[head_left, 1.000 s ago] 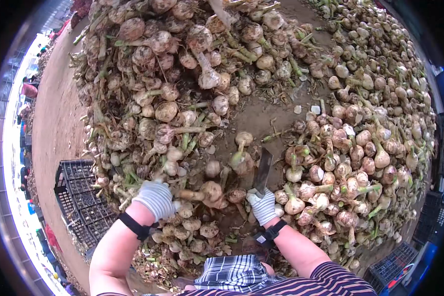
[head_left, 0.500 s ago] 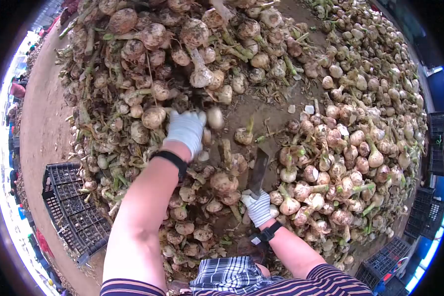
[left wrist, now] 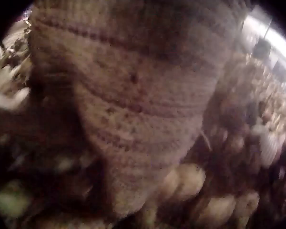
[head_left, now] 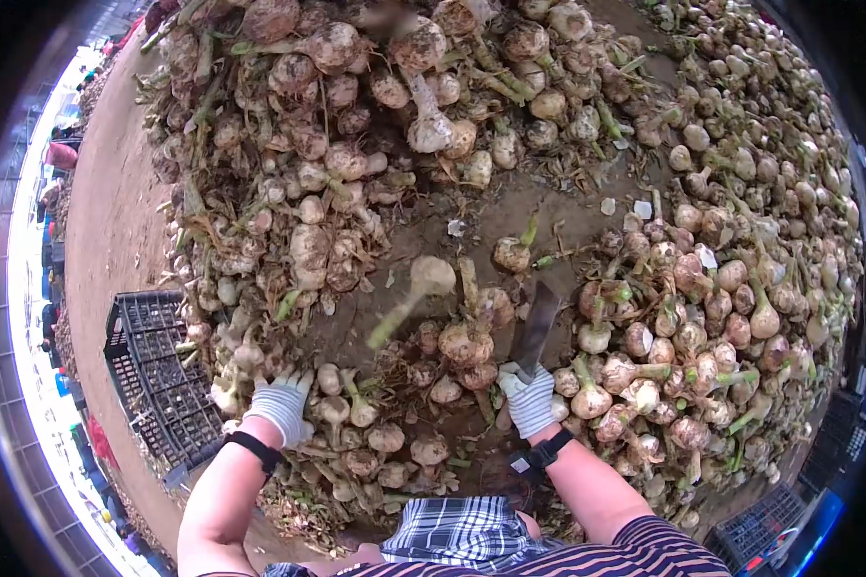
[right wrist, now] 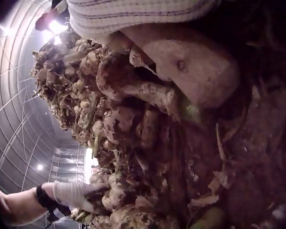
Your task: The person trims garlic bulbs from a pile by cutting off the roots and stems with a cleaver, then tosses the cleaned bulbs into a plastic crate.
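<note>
My gloved left hand (head_left: 282,409) is at the near left of the heap, its fingers spread among garlic bulbs (head_left: 332,412) with stems. In the left wrist view the striped glove (left wrist: 143,95) fills the middle and hides what lies under the fingers. My gloved right hand (head_left: 529,402) grips a broad-bladed knife (head_left: 541,322), blade pointing forward; its wooden handle (right wrist: 195,67) sticks out below the glove in the right wrist view. Between the hands lie several dirty bulbs (head_left: 467,343). A blurred garlic bulb (head_left: 433,276) with a long stem shows just ahead of them.
A tall heap of untrimmed garlic (head_left: 337,58) rises ahead and to the left. Another wide pile (head_left: 683,356) spreads along the right. A black plastic crate (head_left: 159,375) lies at the left, with another crate (head_left: 760,524) at the lower right. Bare soil (head_left: 356,317) shows between the piles.
My left hand reached forward into the heap, then drew back to the near left. More soil shows where it reached, and a blurred bulb appears there. The right hand stayed put with the knife.
</note>
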A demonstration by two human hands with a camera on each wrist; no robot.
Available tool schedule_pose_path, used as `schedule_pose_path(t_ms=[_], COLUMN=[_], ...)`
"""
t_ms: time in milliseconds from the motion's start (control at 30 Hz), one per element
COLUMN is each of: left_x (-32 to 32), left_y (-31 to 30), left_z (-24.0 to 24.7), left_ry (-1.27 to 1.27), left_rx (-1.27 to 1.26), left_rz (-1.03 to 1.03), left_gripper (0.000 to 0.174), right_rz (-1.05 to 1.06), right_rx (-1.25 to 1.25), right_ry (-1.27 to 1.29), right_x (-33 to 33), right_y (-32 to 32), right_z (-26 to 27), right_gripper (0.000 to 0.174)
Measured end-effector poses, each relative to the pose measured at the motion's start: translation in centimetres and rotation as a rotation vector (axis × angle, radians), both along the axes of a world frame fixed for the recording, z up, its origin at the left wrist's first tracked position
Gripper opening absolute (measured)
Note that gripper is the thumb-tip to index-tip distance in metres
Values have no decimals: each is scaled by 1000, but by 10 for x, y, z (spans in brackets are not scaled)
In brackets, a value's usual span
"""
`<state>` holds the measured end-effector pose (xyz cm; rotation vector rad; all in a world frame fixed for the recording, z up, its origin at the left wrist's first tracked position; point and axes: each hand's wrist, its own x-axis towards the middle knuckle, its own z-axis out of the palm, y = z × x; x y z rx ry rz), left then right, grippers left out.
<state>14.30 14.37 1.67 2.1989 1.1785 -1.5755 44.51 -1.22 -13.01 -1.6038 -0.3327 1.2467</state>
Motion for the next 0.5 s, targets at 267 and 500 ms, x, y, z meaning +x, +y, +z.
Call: schedule_pose_path(t_ms=[267, 500], left_x=[175, 278], left_y=[102, 97], left_z=[-17, -59], left_ry=[-960, -733], left_rx=[306, -144], left_rz=[192, 82], left_gripper=[55, 62], right_rz=[-24, -75], right_rx=[-84, -54], right_ry=[114, 117], right_x=[2, -1], right_y=[9, 3], right_z=[25, 14], right_gripper=[4, 5])
